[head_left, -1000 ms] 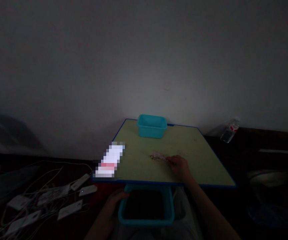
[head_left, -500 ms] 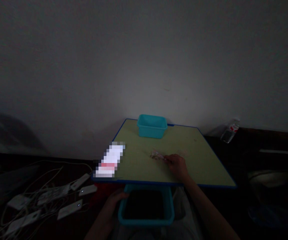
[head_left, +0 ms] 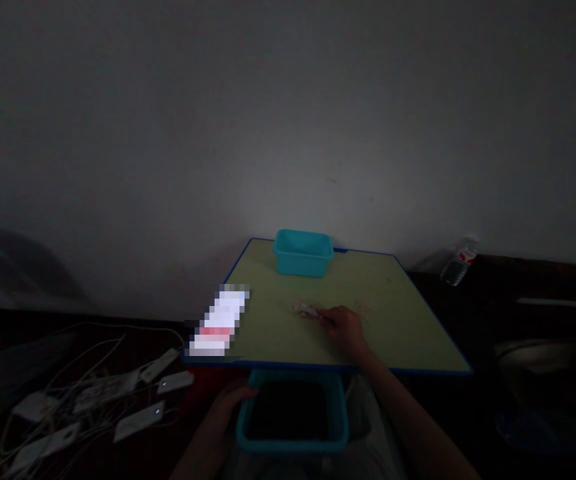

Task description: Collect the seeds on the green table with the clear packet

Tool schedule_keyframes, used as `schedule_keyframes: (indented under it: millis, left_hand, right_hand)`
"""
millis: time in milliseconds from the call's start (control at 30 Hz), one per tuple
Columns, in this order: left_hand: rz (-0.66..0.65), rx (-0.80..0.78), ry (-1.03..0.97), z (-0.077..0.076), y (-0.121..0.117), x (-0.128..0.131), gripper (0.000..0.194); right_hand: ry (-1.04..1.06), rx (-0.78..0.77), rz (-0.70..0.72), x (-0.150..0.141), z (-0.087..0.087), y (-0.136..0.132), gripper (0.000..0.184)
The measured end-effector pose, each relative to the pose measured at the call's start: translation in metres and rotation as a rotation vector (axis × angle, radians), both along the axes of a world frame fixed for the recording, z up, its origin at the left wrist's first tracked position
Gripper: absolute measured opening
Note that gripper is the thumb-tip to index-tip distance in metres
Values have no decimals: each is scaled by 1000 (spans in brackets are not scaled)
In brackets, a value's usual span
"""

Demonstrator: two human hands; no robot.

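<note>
My right hand (head_left: 344, 328) is over the middle of the table, fingers closed round a thin pinkish object with a pale end (head_left: 306, 309); dim light hides its exact kind. That pale end rests low at the tabletop, pointing left. Small pale crumbs (head_left: 364, 307) lie to the right, beyond the hand. Below the table's front edge, my left hand (head_left: 235, 398) grips the left rim of a teal plastic basin (head_left: 293, 445) on my lap. Its inside looks dark, and its contents cannot be made out.
A second teal basin (head_left: 303, 265) stands at the back of the pale-topped, blue-edged table (head_left: 383, 347). A lit, pixelated phone-like screen (head_left: 219, 320) is at the left edge. Power strips (head_left: 141, 420) with tangled cables lie lower left. A bottle (head_left: 459, 262) leans at right.
My right hand has moved a little to the left, carrying the thin pale-ended object along the tabletop. My left hand and the basin on my lap stay where they were.
</note>
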State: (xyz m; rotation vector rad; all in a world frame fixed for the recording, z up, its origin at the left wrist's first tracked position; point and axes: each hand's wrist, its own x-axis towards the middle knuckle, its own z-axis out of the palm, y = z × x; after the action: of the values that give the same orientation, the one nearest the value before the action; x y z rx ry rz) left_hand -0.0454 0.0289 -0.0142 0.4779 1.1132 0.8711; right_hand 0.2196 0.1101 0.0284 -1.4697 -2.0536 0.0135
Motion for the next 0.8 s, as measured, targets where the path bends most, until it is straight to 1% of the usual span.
schedule_keyframes:
  millis: [133,267,367,433,567,633,700,800]
  left_hand:
    - [-10,5,-2,3,0,1,28]
    - [21,19,34,10,-3,3,23]
    - [29,14,26,12,-4,3,24]
    - [22,0,11,9,-3,1,26]
    - [18,-1,7,-6,1,-3,29]
    - [14,20,7,-8,1,-3,28]
    - [7,30,7,-3,-2,-1,24]
    - [-4,61,30,15,-10,4,12]
  right_hand:
    - [6,-7,19,1,0,-1,24]
    - [12,-9,43,5,0,-4,22]
    - [3,-13,64,6,0,-8,21]
    - [5,-16,79,7,0,-11,22]
    - [20,-10,81,9,-1,-14,20]
    - [23,0,68,8,0,-12,21]
    - [12,5,57,6,1,-8,21]
    - [-11,-1,74,1,2,-6,22]
